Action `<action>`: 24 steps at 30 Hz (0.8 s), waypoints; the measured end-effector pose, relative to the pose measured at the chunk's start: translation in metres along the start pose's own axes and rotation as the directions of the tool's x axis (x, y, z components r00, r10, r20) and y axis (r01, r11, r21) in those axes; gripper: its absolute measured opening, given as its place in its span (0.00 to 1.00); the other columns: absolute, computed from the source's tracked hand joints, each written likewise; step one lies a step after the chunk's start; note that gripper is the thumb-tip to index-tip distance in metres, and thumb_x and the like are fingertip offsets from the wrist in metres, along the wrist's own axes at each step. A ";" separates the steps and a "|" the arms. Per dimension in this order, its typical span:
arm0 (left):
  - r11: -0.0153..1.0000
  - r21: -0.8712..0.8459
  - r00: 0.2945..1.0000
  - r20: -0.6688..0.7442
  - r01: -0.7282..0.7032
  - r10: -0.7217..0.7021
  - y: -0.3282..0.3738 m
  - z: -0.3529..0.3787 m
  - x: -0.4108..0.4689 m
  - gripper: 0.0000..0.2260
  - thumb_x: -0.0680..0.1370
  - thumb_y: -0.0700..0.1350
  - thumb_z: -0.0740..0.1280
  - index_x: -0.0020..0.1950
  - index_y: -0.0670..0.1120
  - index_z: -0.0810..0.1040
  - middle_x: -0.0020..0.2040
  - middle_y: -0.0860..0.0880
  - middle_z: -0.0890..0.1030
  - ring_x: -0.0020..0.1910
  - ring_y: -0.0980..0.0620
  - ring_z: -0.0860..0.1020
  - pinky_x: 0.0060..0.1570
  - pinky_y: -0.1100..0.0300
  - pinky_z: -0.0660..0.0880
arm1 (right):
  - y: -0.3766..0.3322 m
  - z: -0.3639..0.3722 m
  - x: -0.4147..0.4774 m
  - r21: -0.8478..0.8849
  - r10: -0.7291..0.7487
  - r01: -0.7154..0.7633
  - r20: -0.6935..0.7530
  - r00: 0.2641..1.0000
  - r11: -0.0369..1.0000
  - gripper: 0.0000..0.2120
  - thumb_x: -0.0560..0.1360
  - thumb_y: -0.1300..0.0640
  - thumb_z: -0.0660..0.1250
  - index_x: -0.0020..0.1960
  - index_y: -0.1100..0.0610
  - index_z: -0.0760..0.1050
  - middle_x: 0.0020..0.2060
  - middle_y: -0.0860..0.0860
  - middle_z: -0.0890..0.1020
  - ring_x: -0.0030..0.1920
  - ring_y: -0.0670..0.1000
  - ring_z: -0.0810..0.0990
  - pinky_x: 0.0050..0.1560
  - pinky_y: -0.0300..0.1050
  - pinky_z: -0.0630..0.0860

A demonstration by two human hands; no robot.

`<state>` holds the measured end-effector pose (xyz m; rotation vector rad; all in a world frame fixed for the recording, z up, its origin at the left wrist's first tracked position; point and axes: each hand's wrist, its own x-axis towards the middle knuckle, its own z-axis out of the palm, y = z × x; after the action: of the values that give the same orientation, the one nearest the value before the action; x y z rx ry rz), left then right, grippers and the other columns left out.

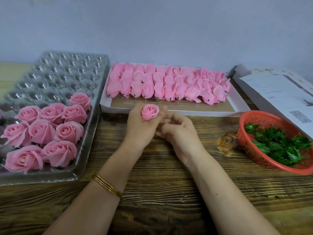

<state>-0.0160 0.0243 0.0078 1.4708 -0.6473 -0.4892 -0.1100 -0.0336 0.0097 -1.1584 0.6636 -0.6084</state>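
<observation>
Just above the centre of the frame, the left hand (142,128) holds a small pink rose (149,112) upright, bloom facing up. Its fingers (161,113) curl round the base, so the flower sits on top of the fist. The right hand (177,129) lies just beside it to the right. Its curled fingers (171,119) touch the left hand's below the rose, and whether they pinch anything cannot be told. Both hands hover over bare wooden desk (160,175), which stretches open toward the bottom of the frame between the forearms. On the left, a clear plastic tray (50,177) carries roses (59,131) in its near half, its right edge close to the left wrist. Directly behind the hands, a shallow white box (240,106) holds rows of pink buds (169,83), and its front rim is just beyond the held rose. At the right edge, well apart from the hands, sits a red basket (264,119) of green leaves (279,145), with papers (279,92) behind it.
</observation>
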 end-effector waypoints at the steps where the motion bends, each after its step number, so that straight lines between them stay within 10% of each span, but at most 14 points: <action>1: 0.998 -0.062 0.999 0.008 0.031 -0.031 0.001 0.001 -0.001 0.09 0.74 0.47 0.75 0.39 0.48 0.77 0.40 0.46 0.82 0.40 0.53 0.81 0.42 0.60 0.77 | 0.003 0.001 -0.001 -0.077 -0.058 0.058 0.006 0.998 0.995 0.18 0.68 0.80 0.62 0.48 0.62 0.79 0.40 0.56 0.84 0.43 0.51 0.84 0.47 0.42 0.81; 13: 0.927 -0.337 0.983 0.135 0.165 -0.126 0.008 0.004 -0.004 0.10 0.76 0.40 0.72 0.35 0.44 0.77 0.31 0.50 0.81 0.34 0.55 0.81 0.36 0.63 0.79 | 0.012 0.006 -0.002 -0.309 -0.351 0.335 0.005 0.936 0.890 0.12 0.67 0.70 0.77 0.47 0.60 0.81 0.39 0.55 0.86 0.40 0.46 0.82 0.44 0.37 0.79; 24: 0.921 -0.323 0.932 0.350 0.219 -0.098 0.010 -0.009 0.001 0.26 0.68 0.51 0.73 0.48 0.28 0.76 0.41 0.40 0.74 0.43 0.44 0.74 0.37 0.58 0.72 | -0.001 0.001 -0.001 0.003 0.004 -0.005 0.204 0.979 1.000 0.11 0.76 0.71 0.64 0.39 0.62 0.80 0.33 0.54 0.80 0.36 0.47 0.78 0.41 0.36 0.76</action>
<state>-0.0100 0.0305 0.0179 1.1064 -0.6575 -0.9460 -0.1097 -0.0329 0.0109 -1.1972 0.4897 -0.4790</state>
